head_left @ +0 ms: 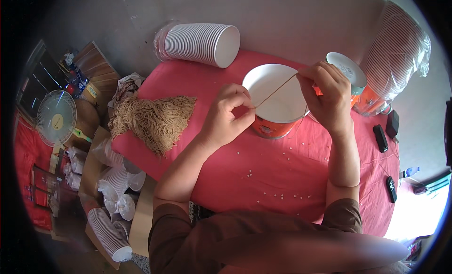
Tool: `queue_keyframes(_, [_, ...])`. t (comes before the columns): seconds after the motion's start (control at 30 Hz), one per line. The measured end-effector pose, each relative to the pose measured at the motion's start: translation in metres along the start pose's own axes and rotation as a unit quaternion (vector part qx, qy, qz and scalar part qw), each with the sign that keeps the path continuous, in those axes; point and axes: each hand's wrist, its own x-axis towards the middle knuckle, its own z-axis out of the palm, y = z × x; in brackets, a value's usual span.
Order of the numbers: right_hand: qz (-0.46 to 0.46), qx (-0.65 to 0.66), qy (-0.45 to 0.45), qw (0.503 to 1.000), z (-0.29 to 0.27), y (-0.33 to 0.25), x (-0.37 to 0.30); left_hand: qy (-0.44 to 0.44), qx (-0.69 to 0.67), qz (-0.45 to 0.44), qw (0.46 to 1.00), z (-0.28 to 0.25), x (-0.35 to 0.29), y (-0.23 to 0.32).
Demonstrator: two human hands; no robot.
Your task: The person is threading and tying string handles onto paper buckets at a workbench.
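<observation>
A thin brown cord (278, 89) stretched between your two hands, over the mouth of a white-lined red tub (274, 129).
Your left hand (228, 115) has its grip closed on the cord at the lower point, thumb against forefinger; your right hand (331, 97) has its grip closed on the higher point, near the tub's far right rim. To your left, a heap of similar cords (153, 121) lies on the red-covered counter (214, 179); small white pellets (282, 196) are scattered nearer you.
</observation>
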Motion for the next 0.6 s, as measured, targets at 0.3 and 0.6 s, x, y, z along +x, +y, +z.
queue_keyframes(0.3, [0.021,0.01,0.002,1.0,0.006,0.001,-0.002,-0.04,0.103,0.092,0.99,-0.008,0.005,0.002])
queue_keyframes(0.6, [0.035,0.016,-0.003,0.999,0.008,0.001,-0.004,-0.061,0.041,0.027,0.997,-0.016,0.006,0.002])
